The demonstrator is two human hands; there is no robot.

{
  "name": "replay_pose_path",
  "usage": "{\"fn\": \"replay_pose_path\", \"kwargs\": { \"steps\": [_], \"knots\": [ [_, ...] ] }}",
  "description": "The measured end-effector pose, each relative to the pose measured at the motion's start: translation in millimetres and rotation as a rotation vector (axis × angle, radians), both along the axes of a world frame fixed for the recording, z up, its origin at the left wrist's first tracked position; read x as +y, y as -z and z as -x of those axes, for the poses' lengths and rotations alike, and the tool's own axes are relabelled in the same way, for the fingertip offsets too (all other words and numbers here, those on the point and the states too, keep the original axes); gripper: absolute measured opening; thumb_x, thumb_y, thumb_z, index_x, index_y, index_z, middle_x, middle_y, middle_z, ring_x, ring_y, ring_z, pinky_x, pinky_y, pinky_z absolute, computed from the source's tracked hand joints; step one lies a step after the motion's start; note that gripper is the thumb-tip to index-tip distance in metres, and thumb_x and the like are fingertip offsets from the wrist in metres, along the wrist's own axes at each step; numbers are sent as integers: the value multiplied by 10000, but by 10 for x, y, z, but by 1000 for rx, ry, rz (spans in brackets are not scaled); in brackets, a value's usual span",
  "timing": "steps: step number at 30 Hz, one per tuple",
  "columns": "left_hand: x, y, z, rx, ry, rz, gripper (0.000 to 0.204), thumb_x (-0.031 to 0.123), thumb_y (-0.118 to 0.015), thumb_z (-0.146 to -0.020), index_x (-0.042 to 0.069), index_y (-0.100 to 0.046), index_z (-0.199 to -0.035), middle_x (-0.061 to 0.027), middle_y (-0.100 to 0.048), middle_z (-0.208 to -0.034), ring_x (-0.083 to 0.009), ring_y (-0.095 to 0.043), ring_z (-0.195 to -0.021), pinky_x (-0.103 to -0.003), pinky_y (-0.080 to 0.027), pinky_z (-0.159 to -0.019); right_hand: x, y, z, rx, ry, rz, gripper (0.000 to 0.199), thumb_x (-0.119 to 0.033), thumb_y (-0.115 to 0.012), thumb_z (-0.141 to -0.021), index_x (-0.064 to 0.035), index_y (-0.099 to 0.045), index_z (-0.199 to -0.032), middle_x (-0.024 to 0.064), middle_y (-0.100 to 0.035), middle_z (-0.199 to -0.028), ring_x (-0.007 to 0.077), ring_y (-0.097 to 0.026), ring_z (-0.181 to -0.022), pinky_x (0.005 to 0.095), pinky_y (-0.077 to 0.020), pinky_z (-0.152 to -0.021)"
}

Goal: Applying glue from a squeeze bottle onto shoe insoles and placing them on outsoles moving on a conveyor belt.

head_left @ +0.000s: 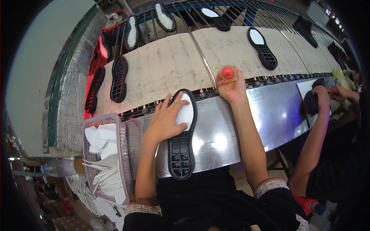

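A black shoe sole [181,150] with a white insert at its front lies on the shiny metal worktop [223,134], heel toward me. My left hand [165,119] rests flat on the white front part, pressing it down. My right hand [230,87] reaches to the worktop's far edge and grips a small bottle with a red cap [228,72].
A pale conveyor belt [169,69] behind the worktop carries several black soles [118,78]; more sit on a wire rack [185,15] beyond. A lilac basket [115,158] with white pieces stands at my left. Another person's hand [322,98] works on a dark shoe piece at right.
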State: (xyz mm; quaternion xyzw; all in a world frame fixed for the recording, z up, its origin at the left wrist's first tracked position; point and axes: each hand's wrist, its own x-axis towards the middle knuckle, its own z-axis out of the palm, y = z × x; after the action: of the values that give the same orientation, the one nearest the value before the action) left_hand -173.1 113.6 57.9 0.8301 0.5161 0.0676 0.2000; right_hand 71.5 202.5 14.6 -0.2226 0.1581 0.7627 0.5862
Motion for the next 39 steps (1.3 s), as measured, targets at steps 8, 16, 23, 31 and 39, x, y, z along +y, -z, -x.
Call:
{"fn": "replay_pose_path", "kwargs": {
  "steps": [8,16,23,31,39],
  "knots": [
    [-92,-18,72,-7,39,-30,619,313,-635,-768,118,-449,-1326,-176,-360,-1421,-379,-358,-1290,-469,-257,-1052,51,161,-19,106,46,-94,361,-438,-529,-864,-78,-541,-857,48,-576,-738,160,-562,-627,214,-419,-428],
    [-379,1,-132,39,-195,-84,579,351,-649,-798,80,-491,-1284,-147,-507,-1301,-321,-461,-1202,-515,-240,-1047,-15,238,-177,170,91,-74,470,-464,-552,-840,-28,-494,-1004,100,-545,-867,192,-569,-720,196,-437,-442],
    [-1067,-144,-260,144,-266,-100,526,284,-629,-809,46,-512,-1263,-231,-451,-1319,-377,-461,-1164,-524,-292,-1013,46,192,-67,260,64,-37,411,-476,-523,-838,-78,-515,-938,69,-548,-825,178,-547,-672,196,-407,-431],
    [-1408,-91,-453,86,-205,-183,678,289,-660,-711,19,-466,-1302,-236,-368,-1388,-424,-394,-1213,-490,-300,-1020,23,217,-112,313,121,11,443,-441,-562,-833,-29,-515,-990,109,-543,-888,201,-563,-770,184,-395,-433],
    [-120,249,-468,-216,-287,-263,625,240,-694,-649,60,-556,-1232,-200,-458,-1320,-417,-426,-1174,-480,-334,-1006,57,284,-75,228,141,-126,465,-457,-566,-857,-32,-511,-1039,115,-562,-936,211,-574,-802,209,-462,-512]
  ]
}}
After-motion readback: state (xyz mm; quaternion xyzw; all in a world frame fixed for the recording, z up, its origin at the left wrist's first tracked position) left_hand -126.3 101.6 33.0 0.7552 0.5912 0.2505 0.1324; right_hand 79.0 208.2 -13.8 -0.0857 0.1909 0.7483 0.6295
